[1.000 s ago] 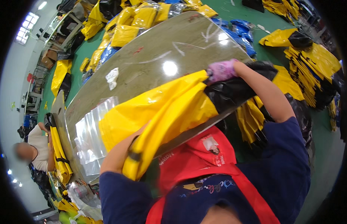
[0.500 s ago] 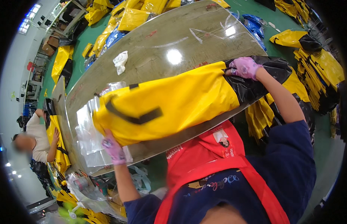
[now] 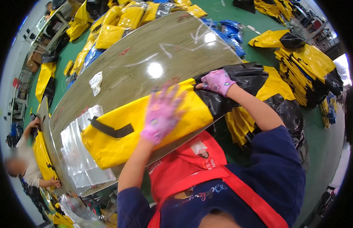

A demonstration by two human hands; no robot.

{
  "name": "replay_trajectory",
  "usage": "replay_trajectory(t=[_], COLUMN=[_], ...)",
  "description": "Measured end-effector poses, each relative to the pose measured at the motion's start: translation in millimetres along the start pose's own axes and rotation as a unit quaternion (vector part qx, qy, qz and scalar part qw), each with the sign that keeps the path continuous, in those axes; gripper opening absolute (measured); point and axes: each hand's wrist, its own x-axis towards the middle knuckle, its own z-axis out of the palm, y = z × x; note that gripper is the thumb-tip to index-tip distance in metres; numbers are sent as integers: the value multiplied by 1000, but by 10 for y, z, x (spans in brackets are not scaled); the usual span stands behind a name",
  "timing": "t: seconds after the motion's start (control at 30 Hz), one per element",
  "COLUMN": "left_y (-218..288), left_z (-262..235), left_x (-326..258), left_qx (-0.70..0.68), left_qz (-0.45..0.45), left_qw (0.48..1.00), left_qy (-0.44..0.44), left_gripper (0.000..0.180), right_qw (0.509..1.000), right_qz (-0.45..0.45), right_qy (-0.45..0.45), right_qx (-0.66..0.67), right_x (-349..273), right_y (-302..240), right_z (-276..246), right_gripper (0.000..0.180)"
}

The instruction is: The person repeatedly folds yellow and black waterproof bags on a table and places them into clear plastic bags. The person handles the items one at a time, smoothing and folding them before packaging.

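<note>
A flat yellow bag (image 3: 146,131) with a black end lies across the table along its near edge, a black strap crossing its left part. Over its middle is my left hand (image 3: 163,114) in a pink patterned glove, fingers spread and slightly blurred, holding nothing; whether the palm touches the bag I cannot tell. My right hand (image 3: 217,82), gloved the same way, is closed on the bag's far edge where yellow meets black. The bag's left end rests partly over a stack of clear plastic sleeves (image 3: 79,152).
Under the bag is a grey-brown table (image 3: 127,76) with a crumpled white cloth (image 3: 95,83) on it. Folded yellow bags (image 3: 125,22) and blue packs (image 3: 231,32) lie beyond. More yellow bags (image 3: 305,72) are piled at right. Another person (image 3: 28,163) works at left.
My left hand has left the bag's left end and moved right, over its middle, fingers spreading. My right hand keeps its hold. The whole view has shifted, with the table appearing further left.
</note>
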Motion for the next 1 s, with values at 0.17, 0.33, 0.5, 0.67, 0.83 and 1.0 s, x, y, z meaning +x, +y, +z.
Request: replay_trajectory(t=[0.17, 0.33, 0.5, 0.67, 0.83, 1.0], left_y=[116, 294, 566, 588, 347, -197], left_z=[534, 458, 614, 620, 952, 714], left_x=[95, 339, 631, 692, 453, -293], left_qx=[-63, -91, -199, -94, -279, -586], left_qz=[-51, -30, -59, -36, -7, 75], left_qw=[994, 993, 978, 990, 960, 795], left_qy=[-71, -64, 8, -97, -23, 140], left_gripper=[59, 50, 59, 60, 54, 42], right_qw=[942, 963, 645, 474, 842, 934], right_qz=[-59, 89, 316, 238, 9, -155], right_qy=[307, 250, 643, 528, 395, 308], right_qx=[-118, -55, 266, 663, 369, 93], right_x=[-779, -754, -1001, -1190, -1123, -786], right_y=[337, 1035, 1038, 398, -857, -1529], right_z=[-357, 585, 753, 618, -338, 94], right_gripper=[28, 32, 58, 66, 47, 56])
